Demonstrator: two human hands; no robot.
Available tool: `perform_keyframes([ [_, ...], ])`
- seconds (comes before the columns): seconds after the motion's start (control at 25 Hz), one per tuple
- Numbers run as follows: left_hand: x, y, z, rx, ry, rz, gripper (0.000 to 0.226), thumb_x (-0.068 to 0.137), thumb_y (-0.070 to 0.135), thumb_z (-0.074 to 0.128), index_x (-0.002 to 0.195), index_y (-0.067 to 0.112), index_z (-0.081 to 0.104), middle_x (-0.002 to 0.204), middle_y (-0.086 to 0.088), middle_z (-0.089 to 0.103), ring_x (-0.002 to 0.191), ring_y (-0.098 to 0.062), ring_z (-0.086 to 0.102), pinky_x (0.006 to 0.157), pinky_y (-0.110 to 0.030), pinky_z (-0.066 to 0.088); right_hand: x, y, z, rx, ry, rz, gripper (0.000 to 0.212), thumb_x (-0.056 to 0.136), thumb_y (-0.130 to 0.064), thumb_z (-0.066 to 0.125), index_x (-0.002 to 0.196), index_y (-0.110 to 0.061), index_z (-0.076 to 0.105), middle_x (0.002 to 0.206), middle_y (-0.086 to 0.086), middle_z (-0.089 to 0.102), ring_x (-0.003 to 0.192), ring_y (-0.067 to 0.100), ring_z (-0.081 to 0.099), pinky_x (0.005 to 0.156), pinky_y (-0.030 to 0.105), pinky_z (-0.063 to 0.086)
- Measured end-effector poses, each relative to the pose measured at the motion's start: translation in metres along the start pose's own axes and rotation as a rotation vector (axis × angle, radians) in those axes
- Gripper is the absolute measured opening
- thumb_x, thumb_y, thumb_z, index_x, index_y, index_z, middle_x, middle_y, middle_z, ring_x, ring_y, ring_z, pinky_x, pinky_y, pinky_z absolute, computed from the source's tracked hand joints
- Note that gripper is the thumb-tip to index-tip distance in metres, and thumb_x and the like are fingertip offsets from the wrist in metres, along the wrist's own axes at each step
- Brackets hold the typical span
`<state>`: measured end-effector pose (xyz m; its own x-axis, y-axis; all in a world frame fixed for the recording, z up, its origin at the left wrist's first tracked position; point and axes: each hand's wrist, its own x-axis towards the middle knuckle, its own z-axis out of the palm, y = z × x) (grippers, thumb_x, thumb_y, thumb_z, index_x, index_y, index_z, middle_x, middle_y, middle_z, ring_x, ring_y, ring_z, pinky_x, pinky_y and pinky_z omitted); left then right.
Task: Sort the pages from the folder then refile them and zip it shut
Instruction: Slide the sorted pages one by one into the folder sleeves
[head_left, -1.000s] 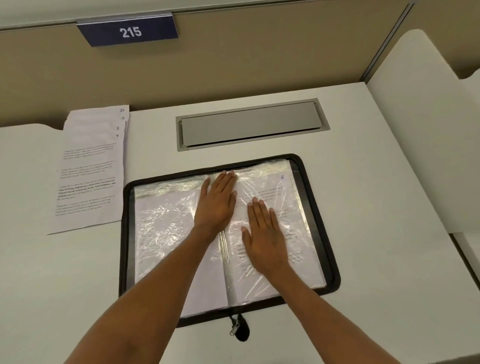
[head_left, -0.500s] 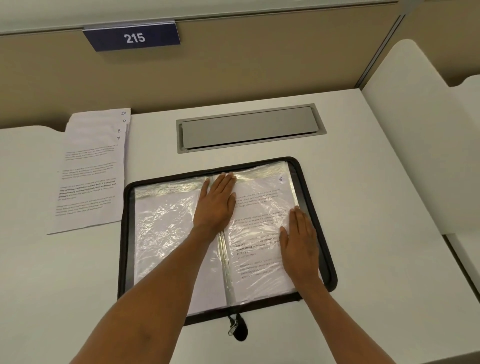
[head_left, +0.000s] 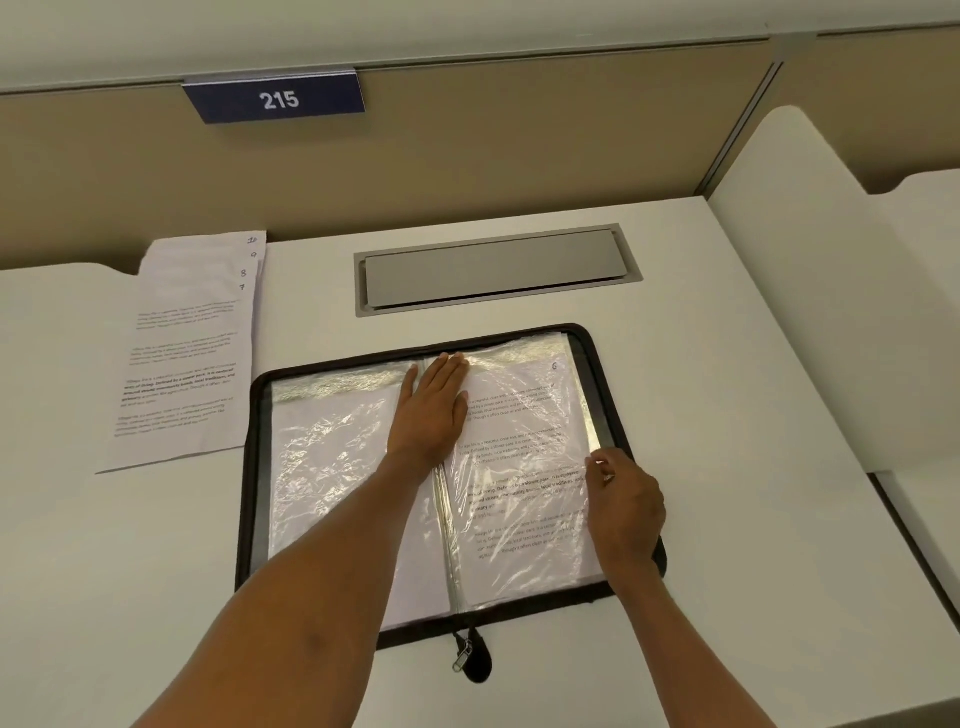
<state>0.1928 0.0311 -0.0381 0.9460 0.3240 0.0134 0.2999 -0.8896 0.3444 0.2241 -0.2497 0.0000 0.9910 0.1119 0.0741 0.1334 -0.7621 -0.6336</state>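
With the left hand (head_left: 428, 410) flat, fingers straight, on the spine of the open folder (head_left: 254, 467), the right hand (head_left: 623, 506) — fingers curled at the edge of the sleeve (head_left: 519, 431) beneath them, grip unclear — should lift only that one sleeve toward the flat fingers.

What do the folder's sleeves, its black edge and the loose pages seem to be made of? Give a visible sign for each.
The sleeves: thin clear plastic, glossy; crinkled glare over the print. The folder edge: black, matte, probably fabric; weave too small to tell. The loose pages: white matte paper; printed text, handwritten numbers.
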Motion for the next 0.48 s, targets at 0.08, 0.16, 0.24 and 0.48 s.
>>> perform_keyframes([
  [0.08,0.003,0.002,-0.005,-0.022,-0.037,-0.009,0.055,0.111,0.035,0.029,0.164,0.021,0.026,0.171,0.006,0.025,0.159,-0.01,0.011,0.13,-0.046,-0.001,-0.003,-0.004,-0.004,-0.085,0.043,-0.085,0.008,0.091,-0.012,0.075,0.099,-0.015,0.075,0.09,0.001,0.074,0.076,0.022,0.066,0.066,0.033,0.055],
  [0.16,0.004,0.008,-0.013,-0.045,-0.057,-0.023,0.056,0.111,0.035,0.033,0.165,0.02,0.025,0.171,0.004,0.024,0.159,-0.012,0.011,0.13,-0.047,-0.005,-0.006,-0.01,-0.008,-0.159,0.076,-0.15,0.009,0.09,-0.012,0.077,0.098,-0.013,0.074,0.092,0.002,0.073,0.076,0.021,0.064,0.064,0.028,0.048],
  [0.24,0.003,0.018,-0.024,-0.069,-0.026,-0.036,0.056,0.11,0.035,0.036,0.164,0.021,0.028,0.171,0.002,0.024,0.159,-0.015,0.012,0.129,-0.051,-0.004,-0.008,-0.017,-0.011,-0.2,0.108,-0.169,0.007,0.088,-0.011,0.078,0.093,-0.011,0.073,0.09,0.004,0.072,0.075,0.02,0.062,0.063,0.024,0.042],
  [0.48,-0.005,0.039,-0.051,-0.278,0.063,-0.008,0.036,0.109,0.036,0.044,0.131,0.016,0.064,0.133,-0.005,0.064,0.126,-0.024,0.057,0.111,-0.048,0.04,-0.02,-0.048,-0.019,-0.249,0.126,-0.221,0.011,0.093,-0.015,0.074,0.088,-0.01,0.066,0.083,0.004,0.064,0.07,0.018,0.056,0.055,0.027,0.043],
])
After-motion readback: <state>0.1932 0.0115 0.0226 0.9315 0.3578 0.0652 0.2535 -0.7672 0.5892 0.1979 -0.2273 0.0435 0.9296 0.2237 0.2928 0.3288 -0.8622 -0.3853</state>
